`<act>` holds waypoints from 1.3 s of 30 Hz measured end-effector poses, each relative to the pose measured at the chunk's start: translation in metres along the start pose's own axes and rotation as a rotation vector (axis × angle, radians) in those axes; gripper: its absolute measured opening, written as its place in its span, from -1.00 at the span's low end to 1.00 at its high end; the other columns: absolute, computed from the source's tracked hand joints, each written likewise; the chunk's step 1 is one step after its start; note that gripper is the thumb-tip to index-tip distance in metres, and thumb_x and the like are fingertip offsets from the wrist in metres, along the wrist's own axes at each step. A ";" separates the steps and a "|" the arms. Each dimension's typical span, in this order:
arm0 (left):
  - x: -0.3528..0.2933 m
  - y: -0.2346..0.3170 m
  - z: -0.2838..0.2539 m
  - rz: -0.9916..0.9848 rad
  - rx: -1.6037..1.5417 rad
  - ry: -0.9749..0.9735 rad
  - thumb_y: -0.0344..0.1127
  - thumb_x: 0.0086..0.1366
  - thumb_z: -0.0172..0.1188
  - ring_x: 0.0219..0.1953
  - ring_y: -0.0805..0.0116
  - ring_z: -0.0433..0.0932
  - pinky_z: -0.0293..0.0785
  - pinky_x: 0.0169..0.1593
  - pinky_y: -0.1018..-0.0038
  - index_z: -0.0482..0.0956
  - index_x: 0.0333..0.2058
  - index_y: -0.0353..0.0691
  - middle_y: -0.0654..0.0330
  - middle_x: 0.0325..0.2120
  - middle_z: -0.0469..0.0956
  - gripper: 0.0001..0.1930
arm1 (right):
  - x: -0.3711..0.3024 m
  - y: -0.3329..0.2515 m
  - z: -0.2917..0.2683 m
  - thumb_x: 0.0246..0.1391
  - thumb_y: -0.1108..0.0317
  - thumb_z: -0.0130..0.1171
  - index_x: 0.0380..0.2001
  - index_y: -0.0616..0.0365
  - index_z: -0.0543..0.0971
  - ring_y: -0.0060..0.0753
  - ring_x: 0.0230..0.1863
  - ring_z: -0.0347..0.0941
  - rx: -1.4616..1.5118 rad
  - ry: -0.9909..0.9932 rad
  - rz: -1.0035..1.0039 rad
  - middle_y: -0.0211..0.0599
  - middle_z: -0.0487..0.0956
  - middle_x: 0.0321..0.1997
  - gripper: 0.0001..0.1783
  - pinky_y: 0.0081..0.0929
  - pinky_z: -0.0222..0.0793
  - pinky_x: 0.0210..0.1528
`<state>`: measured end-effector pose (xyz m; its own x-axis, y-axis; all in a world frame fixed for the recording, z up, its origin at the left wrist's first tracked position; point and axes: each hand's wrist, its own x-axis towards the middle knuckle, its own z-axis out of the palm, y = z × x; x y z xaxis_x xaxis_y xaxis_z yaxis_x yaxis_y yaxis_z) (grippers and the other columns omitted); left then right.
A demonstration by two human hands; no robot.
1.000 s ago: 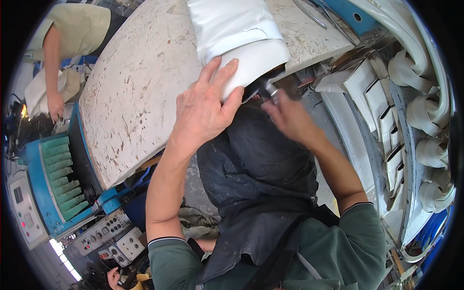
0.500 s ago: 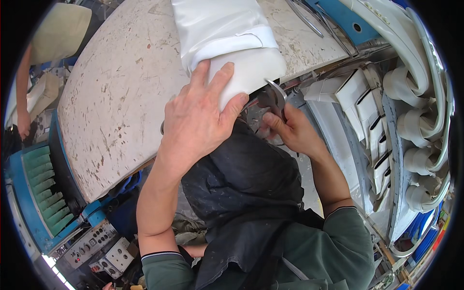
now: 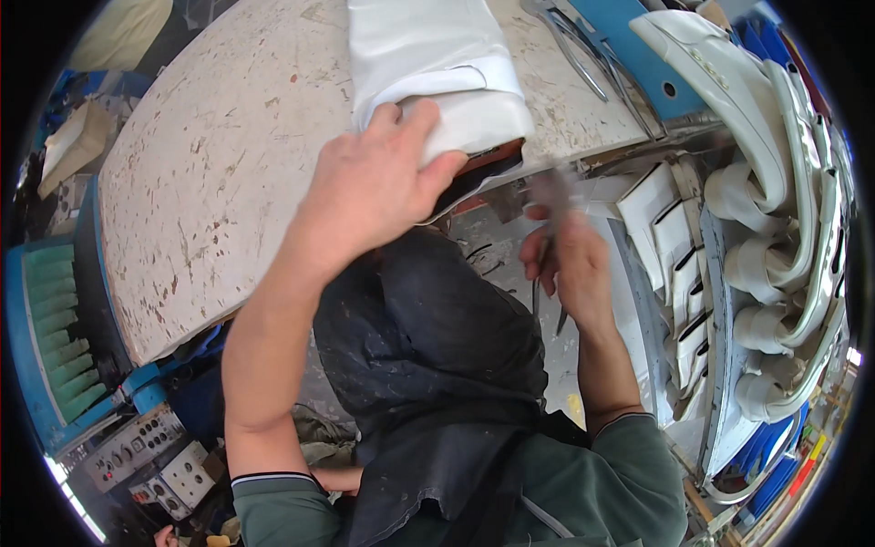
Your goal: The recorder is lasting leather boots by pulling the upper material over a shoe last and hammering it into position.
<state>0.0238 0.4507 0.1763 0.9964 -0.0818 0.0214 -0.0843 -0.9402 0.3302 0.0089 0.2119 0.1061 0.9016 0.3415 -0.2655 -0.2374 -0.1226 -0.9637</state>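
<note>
A glossy white leather piece (image 3: pixel 428 46), padded-looking and with a folded band across it, lies over the worn tabletop (image 3: pixel 219 173) to its near edge. My left hand (image 3: pixel 369 187) grips its near end, fingertips curled on top and thumb at the lower edge. Below that end a dark and reddish-brown underside (image 3: pixel 492 162) shows. In my right hand (image 3: pixel 574 269) is a pair of metal pincers (image 3: pixel 547 242), just right of the white end and apart from it. Motion blurs the pincers' head; their handles point down toward me.
Metal hand tools (image 3: pixel 579 55) lie at the table's far right beside a blue panel (image 3: pixel 638 55). White boot-like leather pieces (image 3: pixel 775 182) hang at the right, near a rack of white folded parts (image 3: pixel 684 237). Control boxes (image 3: pixel 137 447) stand at the lower left.
The pincers have drawn away from the white end, down and right. That end now shows its dark underside, and my left fingers curl more. Another person's arm has left the left side.
</note>
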 end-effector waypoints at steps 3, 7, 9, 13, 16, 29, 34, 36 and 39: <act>0.003 -0.019 -0.008 0.052 -0.100 -0.015 0.05 0.32 0.13 -0.17 -0.22 0.59 0.53 -0.08 0.05 0.41 0.00 -0.23 -0.17 -0.15 0.55 -0.51 | 0.012 -0.021 0.025 0.47 0.04 -0.28 -0.01 0.19 0.46 -0.55 -0.56 0.44 -0.042 0.132 -0.708 -0.34 0.57 -0.45 -0.54 -0.51 0.32 -0.54; 0.005 -0.027 -0.006 0.033 -0.094 -0.009 0.06 0.32 0.13 -0.12 -0.22 0.57 0.51 -0.04 0.06 0.41 0.01 -0.24 -0.18 -0.13 0.55 -0.50 | 0.045 -0.040 0.051 0.39 0.17 -0.10 -0.10 0.21 0.44 0.16 -0.48 0.53 -0.457 0.131 -0.351 0.01 0.56 -0.49 -0.69 -0.04 0.41 -0.44; 0.004 -0.028 -0.005 -0.016 -0.140 0.002 0.05 0.28 0.20 -0.10 -0.23 0.55 0.49 -0.05 0.09 0.44 -0.01 -0.21 -0.15 -0.13 0.56 -0.51 | 0.041 -0.046 0.053 0.37 0.19 -0.07 -0.17 0.20 0.43 0.30 -0.45 0.50 -0.325 0.094 -0.227 0.09 0.55 -0.49 -0.73 0.05 0.39 -0.44; -0.003 -0.040 -0.007 0.006 -0.241 -0.078 -0.06 0.26 0.25 0.00 -0.13 0.55 0.47 0.03 0.21 0.43 0.12 -0.21 -0.12 -0.02 0.55 -0.47 | 0.051 -0.027 0.059 0.41 0.12 -0.10 -0.24 0.19 0.42 0.25 -0.46 0.51 -0.559 0.076 -0.409 0.01 0.52 -0.53 -0.67 -0.08 0.41 -0.44; -0.016 -0.053 -0.010 0.034 -0.541 -0.070 -0.07 0.27 0.23 0.06 -0.11 0.54 0.46 0.09 0.21 0.40 0.21 -0.19 -0.10 0.09 0.51 -0.42 | 0.050 -0.017 0.054 0.39 0.14 -0.06 -0.24 0.19 0.42 0.20 -0.46 0.52 -0.422 0.070 -0.393 -0.04 0.51 -0.54 -0.70 -0.11 0.42 -0.44; -0.048 -0.080 0.006 0.086 -0.634 0.010 -0.29 0.18 0.30 0.35 0.03 0.28 0.18 0.36 0.28 0.37 0.29 -0.15 -0.08 0.32 0.28 -0.33 | 0.049 -0.022 0.070 0.42 0.19 -0.20 -0.32 0.20 0.44 -0.15 -0.58 0.50 -0.383 -0.217 -0.617 -0.21 0.47 -0.61 -0.66 -0.28 0.41 -0.48; -0.048 -0.068 0.014 0.051 -0.468 0.079 -0.18 0.17 0.35 0.21 -0.03 0.45 0.39 0.22 0.28 0.44 0.24 -0.10 -0.07 0.28 0.33 -0.36 | 0.039 -0.013 0.073 0.46 0.11 -0.29 -0.34 0.22 0.45 -0.41 -0.61 0.44 -0.191 -0.209 -0.275 -0.34 0.45 -0.64 -0.54 -0.41 0.35 -0.51; -0.049 -0.062 0.018 0.077 -0.355 0.133 -0.13 0.16 0.36 0.10 -0.08 0.54 0.52 0.11 0.26 0.48 0.19 -0.08 -0.07 0.27 0.35 -0.39 | 0.040 -0.006 0.072 0.47 0.06 -0.31 -0.34 0.22 0.45 -0.47 -0.61 0.41 -0.177 -0.169 -0.369 -0.37 0.45 -0.64 -0.50 -0.44 0.33 -0.51; -0.051 -0.051 0.018 0.043 -0.299 0.224 -0.10 0.20 0.31 -0.06 -0.14 0.61 0.61 -0.08 0.21 0.47 0.18 -0.06 -0.07 0.24 0.38 -0.44 | 0.044 0.007 0.068 0.47 0.00 -0.34 -0.29 0.22 0.46 -0.55 -0.61 0.38 -0.032 -0.235 -0.266 -0.41 0.46 -0.61 -0.46 -0.56 0.26 -0.55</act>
<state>-0.0231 0.4973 0.1413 0.9715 -0.0131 0.2365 -0.1530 -0.7968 0.5845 0.0225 0.2892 0.0854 0.8213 0.5704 -0.0085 0.0095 -0.0286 -0.9995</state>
